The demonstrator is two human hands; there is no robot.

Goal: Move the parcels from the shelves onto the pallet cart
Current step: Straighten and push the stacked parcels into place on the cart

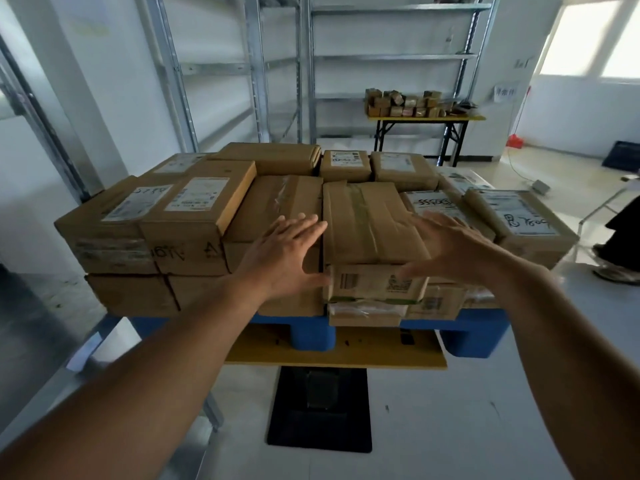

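Note:
Several brown cardboard parcels lie stacked in layers on a blue pallet (474,336) on the cart. A taped parcel (367,223) sits on top at the front middle of the stack. My left hand (284,251) is at its left side with fingers spread and straight, thumb by its front corner. My right hand (453,247) is at its right side, fingers also spread, thumb near the front face. Neither hand curls round the parcel.
Metal shelves (391,57) stand behind the pallet, their boards bare. A folding table (426,117) with small boxes stands at the back right. Under the pallet is a yellow platform (346,355) on a black base (322,410). A person's leg and shoe (620,268) show at far right.

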